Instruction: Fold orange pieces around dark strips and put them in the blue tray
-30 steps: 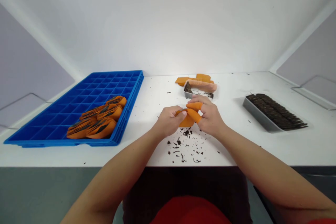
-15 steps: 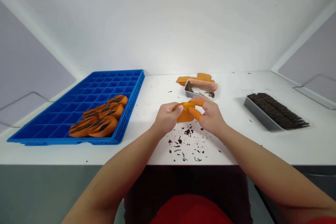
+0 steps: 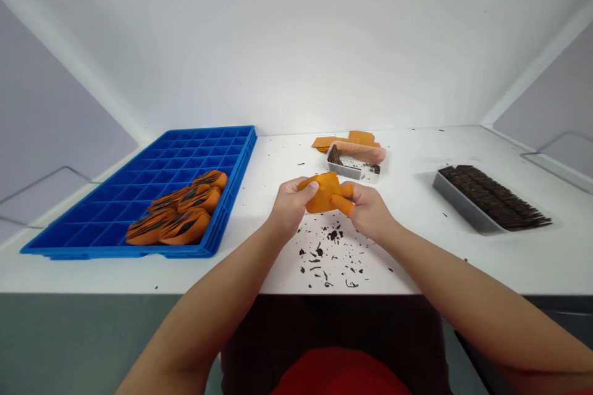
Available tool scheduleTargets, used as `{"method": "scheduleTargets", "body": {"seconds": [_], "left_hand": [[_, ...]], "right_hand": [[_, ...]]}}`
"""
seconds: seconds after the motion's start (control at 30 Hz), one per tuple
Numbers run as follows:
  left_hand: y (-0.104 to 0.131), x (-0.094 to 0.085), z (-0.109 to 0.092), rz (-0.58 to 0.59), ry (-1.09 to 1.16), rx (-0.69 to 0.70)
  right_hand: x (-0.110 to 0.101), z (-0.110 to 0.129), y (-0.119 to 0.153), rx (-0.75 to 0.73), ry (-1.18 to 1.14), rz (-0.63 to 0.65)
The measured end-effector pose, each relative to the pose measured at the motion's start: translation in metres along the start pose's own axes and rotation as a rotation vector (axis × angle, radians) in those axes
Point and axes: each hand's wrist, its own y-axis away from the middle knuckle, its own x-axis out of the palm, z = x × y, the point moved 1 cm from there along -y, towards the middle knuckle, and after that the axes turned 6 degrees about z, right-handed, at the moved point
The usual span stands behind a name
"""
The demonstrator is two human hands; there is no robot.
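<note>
A small, flat orange envelope [image 3: 323,194] is held up over the middle of the table. My left hand [image 3: 291,202] pinches its left side, with the thumb lying on the near face. At the right edge, my right hand [image 3: 365,205] has the envelope between fingers that wear orange finger covers. Whether anything is inside the envelope cannot be seen. Dark brown flakes [image 3: 332,236] lie scattered on the white surface below both hands. Just beyond them stands a clear plastic box [image 3: 345,170] with some dark bits in it.
On the left is a blue compartment tray [image 3: 111,213], with bundles of filled orange envelopes [image 3: 185,226] in its near right compartments. Flat orange envelopes [image 3: 361,138] lie behind the clear box. To the right, a grey container [image 3: 463,208] holds a row of thin dark brown strips [image 3: 495,196].
The envelope has turned so its flat face shows more fully. My right fingers have shifted from over its top to its right edge.
</note>
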Motion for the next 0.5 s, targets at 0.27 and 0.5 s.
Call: {"method": "scheduleTargets", "body": {"seconds": [0.27,0.5], "left_hand": [[0.001,-0.005,-0.007,-0.031,-0.467,0.069],[0.004,-0.007,-0.014,-0.001,-0.861,0.170]], "right_hand": [[-0.008,-0.001,-0.002,-0.165,0.336,-0.080],[-0.008,-0.001,-0.002,-0.164,0.395,-0.046]]}}
